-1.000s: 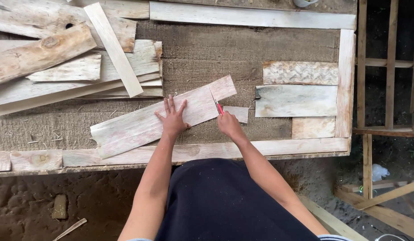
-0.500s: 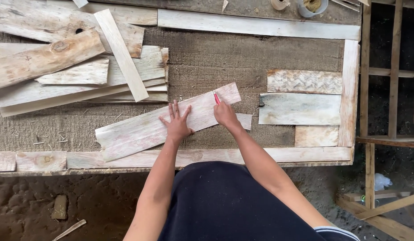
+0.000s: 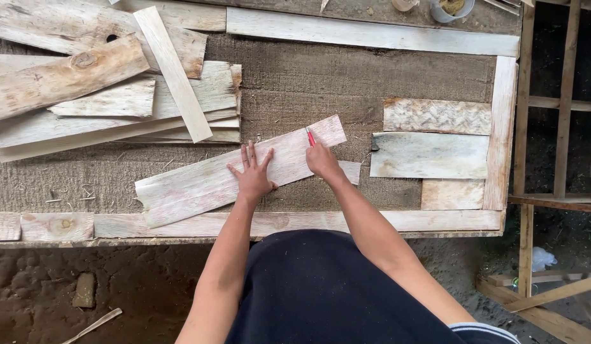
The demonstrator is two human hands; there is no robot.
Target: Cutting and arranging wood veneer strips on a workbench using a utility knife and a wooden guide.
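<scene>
A long pale wooden plank (image 3: 200,181) lies slanted on the grey work table (image 3: 295,83). My left hand (image 3: 252,173) presses flat on the plank's middle, fingers spread. My right hand (image 3: 322,160) grips a small red pencil-like marker (image 3: 310,136), its tip touching the plank near the upper right end. A smaller wood piece (image 3: 350,172) sticks out under the plank's right end, partly hidden by my right hand.
A pile of rough planks (image 3: 104,89) fills the table's left. Thin strips frame the table along the back (image 3: 372,32), right (image 3: 502,127) and front (image 3: 384,222), with three short boards (image 3: 429,153) inside. A wooden rack (image 3: 563,153) stands right. Dirt floor (image 3: 66,293) below.
My right hand has shifted along the plank's upper right end with the red marker. The view has drifted slightly; my left hand stays pressed on the plank.
</scene>
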